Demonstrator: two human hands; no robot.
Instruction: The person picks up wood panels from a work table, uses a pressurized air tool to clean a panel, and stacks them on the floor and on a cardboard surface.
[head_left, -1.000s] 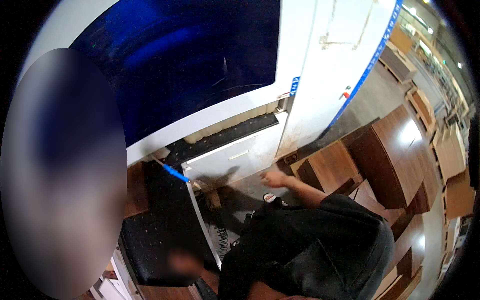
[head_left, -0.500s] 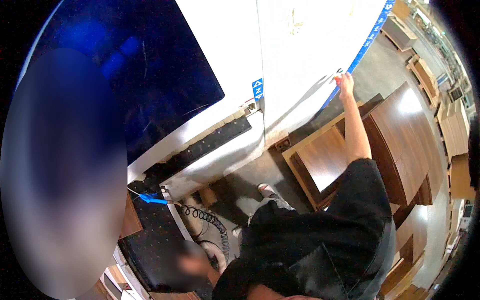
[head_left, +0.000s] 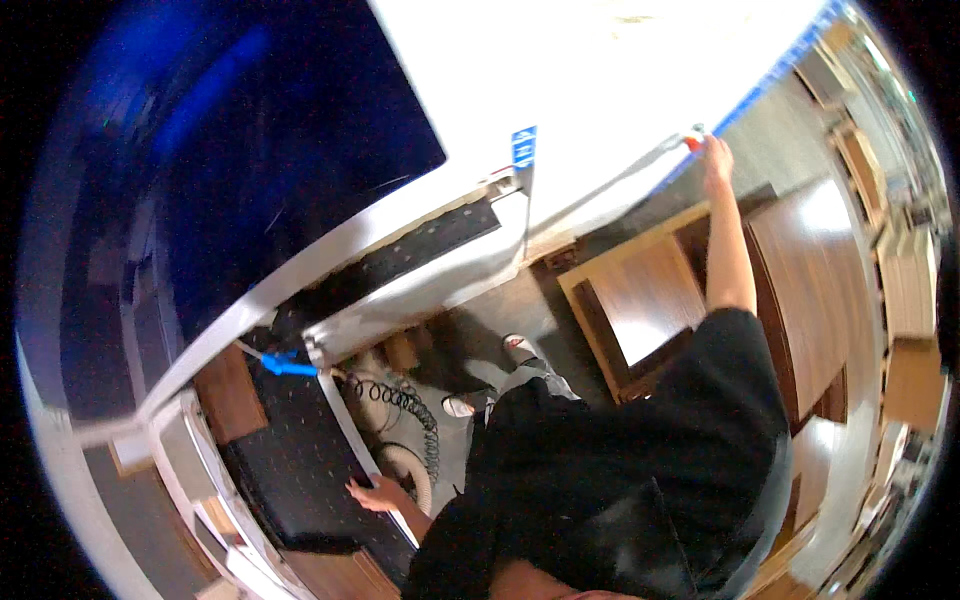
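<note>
My right hand is stretched out far to the right, closed at a small red knob on the side of a tall white machine cabinet; its fingertips are partly smeared. Lower left, my left hand rests at the pale edge of a black perforated worktable, fingers apart and holding nothing. On the table's far corner lies a blue air gun, joined to a black coiled hose. The machine's dark blue glossy cover fills the upper left.
Brown wood-grain panels are stacked on the right, with a panel on a low pallet nearer the machine. A ribbed pale hose hangs beside the table. Brown boards lie on the table. More stacks stand farther right.
The view has shifted, and a blurred patch that covered the left side is gone. My left hand now shows plainly at the table edge. My right hand stays by the red knob.
</note>
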